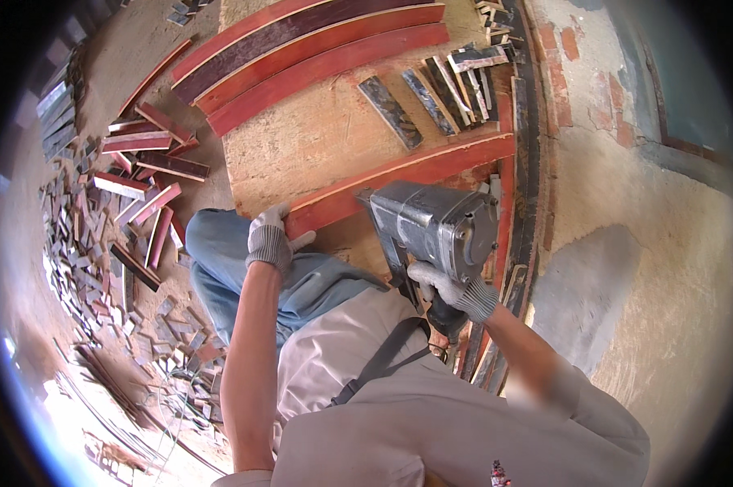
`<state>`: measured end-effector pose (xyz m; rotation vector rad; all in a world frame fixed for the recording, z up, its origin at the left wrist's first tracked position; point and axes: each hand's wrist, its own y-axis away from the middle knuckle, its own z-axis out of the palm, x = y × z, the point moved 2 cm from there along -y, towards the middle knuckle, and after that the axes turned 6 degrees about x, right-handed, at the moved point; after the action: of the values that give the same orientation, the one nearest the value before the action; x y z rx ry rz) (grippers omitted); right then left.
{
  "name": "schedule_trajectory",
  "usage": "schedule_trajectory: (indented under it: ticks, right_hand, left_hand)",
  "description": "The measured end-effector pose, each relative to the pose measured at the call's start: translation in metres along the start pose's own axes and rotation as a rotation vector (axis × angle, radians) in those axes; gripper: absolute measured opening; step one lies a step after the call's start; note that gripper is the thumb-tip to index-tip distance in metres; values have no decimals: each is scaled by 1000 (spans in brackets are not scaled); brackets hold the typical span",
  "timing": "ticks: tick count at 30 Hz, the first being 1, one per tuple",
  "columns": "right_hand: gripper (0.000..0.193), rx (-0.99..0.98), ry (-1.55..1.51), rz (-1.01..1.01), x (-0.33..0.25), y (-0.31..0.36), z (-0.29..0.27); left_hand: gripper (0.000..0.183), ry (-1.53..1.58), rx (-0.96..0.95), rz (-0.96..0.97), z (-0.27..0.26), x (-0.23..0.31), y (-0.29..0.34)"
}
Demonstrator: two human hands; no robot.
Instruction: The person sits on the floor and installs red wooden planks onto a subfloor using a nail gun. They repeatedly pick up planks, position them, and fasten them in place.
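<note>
My left hand [270,241], in a grey knit glove, is closed round the near left end of a long red-painted wooden board [407,173]. The board slants up to the right across a plywood sheet [293,150]. In my gloved right hand [454,290] is the handle of a dark grey nail gun [423,215]. Its nose is close to the board's lower edge; whether they touch I cannot tell. At the board's right end stands a red strip [506,195], running toward me along the wall.
Several curved red boards [326,53] lie at the plywood's far end. Short dark wood blocks [391,109] sit on its right side. Red offcuts [139,142] and many small wood pieces [94,235] litter the floor at left. A plastered wall [618,292] stands at right.
</note>
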<state>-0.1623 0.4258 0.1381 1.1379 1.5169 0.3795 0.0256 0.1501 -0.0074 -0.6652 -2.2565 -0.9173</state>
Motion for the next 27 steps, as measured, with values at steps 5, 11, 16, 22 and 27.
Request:
schedule_trajectory:
  ticks: [5,11,16,22,27]
  right_hand:
    - [27,-29,-68,29,-28,1,10]
    - [30,-60,-113,64,-38,4,17]
    - [28,-117,-76,80,-33,7,22]
    - [21,-131,33,-71,-30,-3,45]
    - [23,-148,-12,-30,-36,-6,52]
  left_hand:
    - [56,-136,-33,39,-18,28,4]
    - [56,-166,-57,14,-15,25,-1]
    - [54,-46,-64,-20,-14,22,-1]
    - [50,-48,-78,39,-14,23,-1]
    - [59,-155,-81,74,-2,7,-4]
